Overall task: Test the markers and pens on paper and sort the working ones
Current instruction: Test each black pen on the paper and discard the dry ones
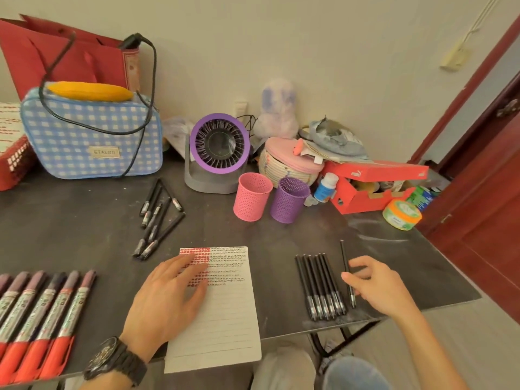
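A lined sheet of paper (225, 313) with red and black test marks at its top lies at the table's front edge. My left hand (168, 296) rests flat on it, fingers spread. My right hand (377, 285) pinches a single black pen (346, 270) that lies on the table just right of a tidy row of several black pens (320, 288). A loose pile of black pens (157, 220) lies behind the paper to the left. A row of red-capped markers (42, 319) sits at the front left.
A pink mesh cup (251, 197) and a purple mesh cup (288, 199) stand behind the paper. A purple fan (218, 153), a checked blue bag (92, 136), a red shoebox (371, 184) and a tape roll (402, 213) line the back. The table edge runs along the right.
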